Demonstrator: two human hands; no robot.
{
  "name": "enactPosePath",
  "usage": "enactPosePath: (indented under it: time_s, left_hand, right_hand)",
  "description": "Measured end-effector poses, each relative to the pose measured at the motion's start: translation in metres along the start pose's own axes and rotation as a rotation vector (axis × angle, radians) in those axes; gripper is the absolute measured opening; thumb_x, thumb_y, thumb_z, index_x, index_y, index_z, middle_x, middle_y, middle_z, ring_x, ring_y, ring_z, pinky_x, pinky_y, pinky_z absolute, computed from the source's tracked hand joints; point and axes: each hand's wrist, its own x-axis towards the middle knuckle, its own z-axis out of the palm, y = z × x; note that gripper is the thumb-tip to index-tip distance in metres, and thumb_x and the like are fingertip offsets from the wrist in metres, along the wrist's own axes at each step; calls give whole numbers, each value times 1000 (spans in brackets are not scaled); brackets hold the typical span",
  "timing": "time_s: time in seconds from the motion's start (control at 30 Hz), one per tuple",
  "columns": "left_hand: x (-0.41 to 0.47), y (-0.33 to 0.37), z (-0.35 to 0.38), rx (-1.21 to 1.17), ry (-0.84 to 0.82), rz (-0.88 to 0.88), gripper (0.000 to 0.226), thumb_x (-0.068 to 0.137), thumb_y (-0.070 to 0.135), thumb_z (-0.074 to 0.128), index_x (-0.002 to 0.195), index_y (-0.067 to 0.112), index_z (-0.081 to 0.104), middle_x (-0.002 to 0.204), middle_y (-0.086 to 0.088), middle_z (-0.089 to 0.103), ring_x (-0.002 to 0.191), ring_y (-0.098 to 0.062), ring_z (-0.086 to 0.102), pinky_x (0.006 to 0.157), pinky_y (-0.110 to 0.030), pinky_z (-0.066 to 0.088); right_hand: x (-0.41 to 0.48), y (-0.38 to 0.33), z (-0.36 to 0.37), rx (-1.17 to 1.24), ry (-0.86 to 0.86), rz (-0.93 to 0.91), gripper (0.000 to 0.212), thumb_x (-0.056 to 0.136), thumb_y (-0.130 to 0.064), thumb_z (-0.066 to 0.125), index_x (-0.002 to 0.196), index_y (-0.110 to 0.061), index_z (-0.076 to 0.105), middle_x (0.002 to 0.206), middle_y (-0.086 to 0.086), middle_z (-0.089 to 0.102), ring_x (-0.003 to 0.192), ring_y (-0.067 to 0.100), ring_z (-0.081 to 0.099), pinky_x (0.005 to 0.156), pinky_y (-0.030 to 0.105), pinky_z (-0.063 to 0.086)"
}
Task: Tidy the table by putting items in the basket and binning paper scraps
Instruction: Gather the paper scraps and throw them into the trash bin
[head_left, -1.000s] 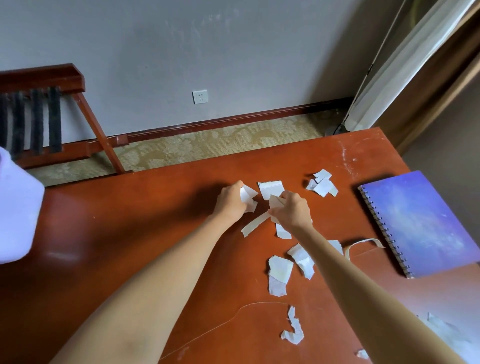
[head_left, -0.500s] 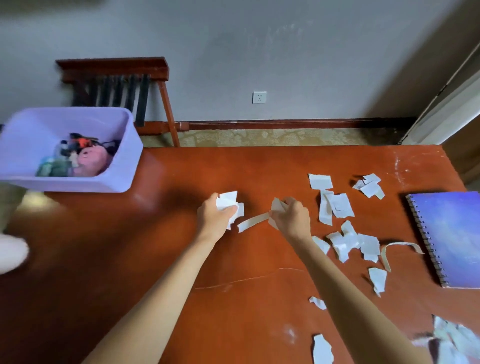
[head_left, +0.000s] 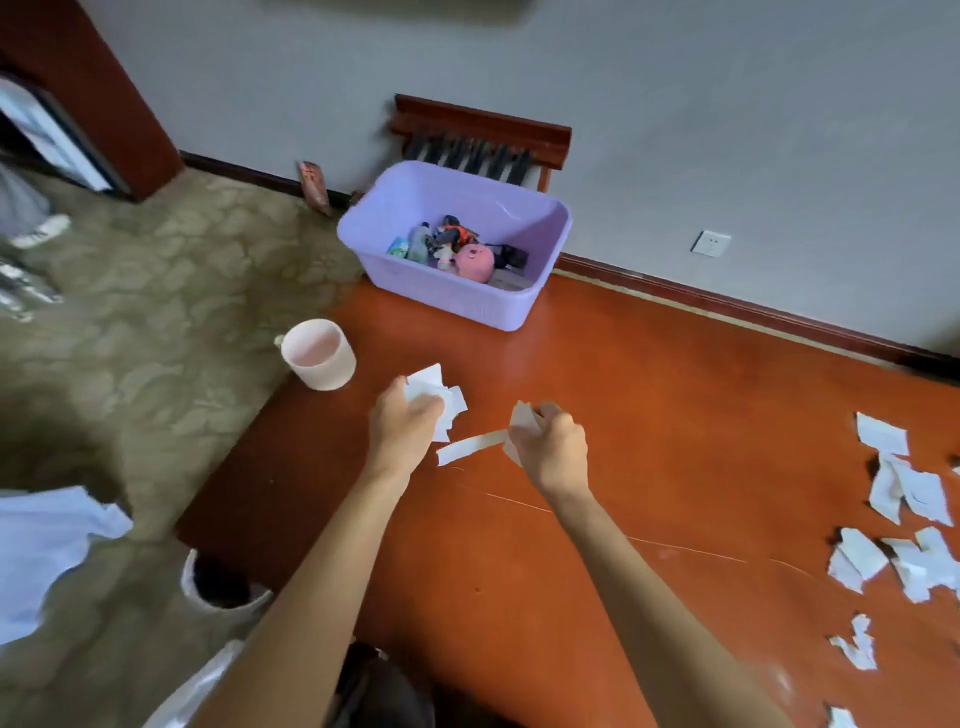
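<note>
My left hand (head_left: 402, 423) grips a bunch of white paper scraps (head_left: 436, 392) above the red-brown table (head_left: 649, 415). My right hand (head_left: 550, 452) pinches more scraps, and a long paper strip (head_left: 470, 448) hangs from it toward the left. Several loose scraps (head_left: 904, 519) lie at the table's right side. The lilac basket (head_left: 467, 299) stands at the far left corner with toys and small items inside. A white bin with a dark inside (head_left: 221, 587) stands on the floor beside the table's left edge.
A pink cup (head_left: 319, 356) sits at the table's left edge, just left of my left hand. A wooden chair (head_left: 483, 140) stands behind the basket against the wall. White cloth (head_left: 47, 551) lies on the patterned carpet at left.
The view has swung left, so the basket, cup and floor bin have come into sight and the notebook has left it. Both hands carried their scraps leftward across the table.
</note>
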Motion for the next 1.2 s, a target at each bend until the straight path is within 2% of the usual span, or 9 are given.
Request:
enactPosePath:
  time_s: [0.1,0.23,0.33,0.47,0.67,0.9,1.0,1.07,1.2]
  left_hand:
    - [29,-34,-65,-28,20,-34,38,89,13,54,125,4,50,121,-12,59,104,-23,57,78,-29,43]
    - [66,-81,-145,7,16,-117,30,86,13,53,114,2,54,103,-14,62,89,-25,58,73,-33,45]
    - [91,-125,-202,-10,75,-220,31,83,12,53,111,-1,55,96,-18,62,87,-33,61,67,-34,46]
    - [125,-177,-260,17,153,-318,36,86,11,54,119,-4,53,105,-19,61,82,-23,51,54,-26,34]
    - [172,-262,-283,-54,182,-406,42,87,14,54,129,6,50,111,-16,64,79,-19,53,50,-18,34]
    - [218,-381,-288,-64,177,-616,41,89,7,49,129,3,50,110,-16,65,90,-26,62,61,-25,45]
    - [229,-442,-284,-37,129,-722,42,90,7,45,132,6,48,121,-16,61,106,-31,60,83,-34,52]
    - [236,-482,-281,-36,110,-777,43,91,4,43,134,5,44,125,-17,57,114,-31,55,93,-37,47]
    - [259,-553,-268,-56,78,-863,34,94,3,40,126,3,49,126,-18,54,102,-29,54,75,-29,39]
  right_hand:
    - [-15,-40,71,-16,-44,-42,20,88,-9,51,69,-6,44,57,3,51,48,21,39,43,21,33]
    - [-33,-89,169,-54,-131,-58,8,87,-9,51,81,-5,55,67,6,57,59,25,50,48,25,37]
    - [-42,-123,241,-87,-235,-60,17,85,-10,49,93,-1,61,89,16,69,83,35,64,71,39,51]
    - [-45,-153,319,-159,-291,-93,26,91,-18,46,108,-3,60,103,20,68,98,39,62,83,42,49]
    - [-29,-155,426,-386,-459,-186,30,93,-11,41,120,-5,52,105,17,64,94,31,61,70,35,47]
    - [0,-115,545,-700,-652,-206,23,90,-3,44,110,1,53,103,16,60,99,34,59,70,30,40]
    - [16,-91,600,-871,-803,-134,7,91,-7,44,87,-2,46,69,4,43,78,26,49,66,29,38]
    - [22,-69,635,-946,-854,-82,12,91,-8,45,79,-4,45,66,2,38,66,22,46,56,28,36]
    - [28,-20,695,-1060,-916,-68,21,90,-4,45,69,-4,41,69,5,40,70,24,47,69,29,38]
